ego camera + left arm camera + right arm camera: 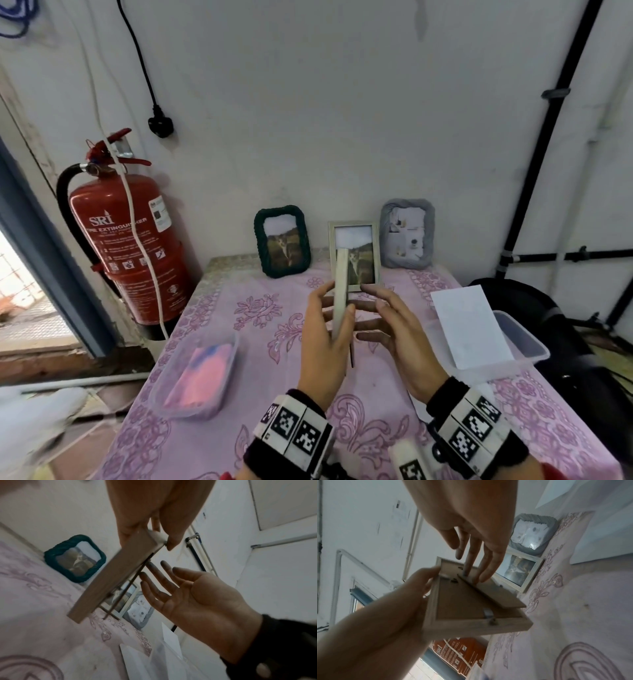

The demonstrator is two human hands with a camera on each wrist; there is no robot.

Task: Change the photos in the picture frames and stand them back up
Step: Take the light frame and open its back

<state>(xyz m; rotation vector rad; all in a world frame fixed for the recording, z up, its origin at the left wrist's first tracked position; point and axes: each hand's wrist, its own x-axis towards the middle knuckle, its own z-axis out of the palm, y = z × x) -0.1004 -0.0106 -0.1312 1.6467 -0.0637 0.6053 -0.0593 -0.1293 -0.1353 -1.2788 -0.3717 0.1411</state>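
My left hand (337,303) grips a pale wooden picture frame (341,291), holding it upright and edge-on above the table. In the right wrist view the frame's brown back (464,601) faces me, with its stand leg (494,595) swung out. My right hand (371,315) is open, its straight fingertips (468,573) touching the back near the leg's hinge. Three frames stand by the wall: a green rope frame (282,241), a pale wooden frame (356,253) and a grey frame (407,238).
A clear tub of pink photos (200,373) lies on the table's left. A clear tub (524,337) with a white sheet (471,329) lies on the right. A red fire extinguisher (126,240) stands left of the table (260,308) with its pink floral cloth.
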